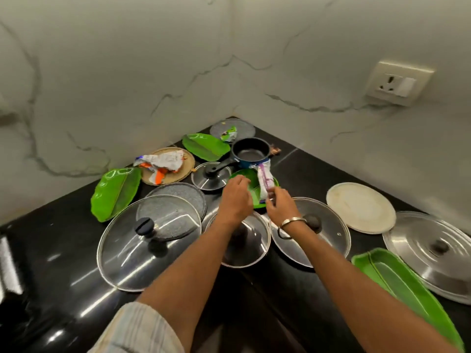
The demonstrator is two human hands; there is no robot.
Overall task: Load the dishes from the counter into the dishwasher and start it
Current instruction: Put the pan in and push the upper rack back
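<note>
On the black polished stone counter [318,171], set in a corner of white marble walls, dishes lie spread around a small blue saucepan with a black handle [251,152]. Largest are five round lids: three glass ones nearer the person than the saucepan, the biggest [150,242] to its left; one all-steel lid [433,253] far to its right; and one small lid [211,175] under the saucepan's handle. Four green leaf-shaped plates follow; one [251,189] sits just in front of the saucepan. Two grey speckled round plates, one cream round plate [360,207] and one woven mat [168,165] lie about. Three crumpled wrappers show. Left hand [235,200], fingers curled, touches the front green plate's rim; whether it grips, I cannot tell. Right hand [279,203] pinches the white wrapper [265,183] lying on that plate.
</note>
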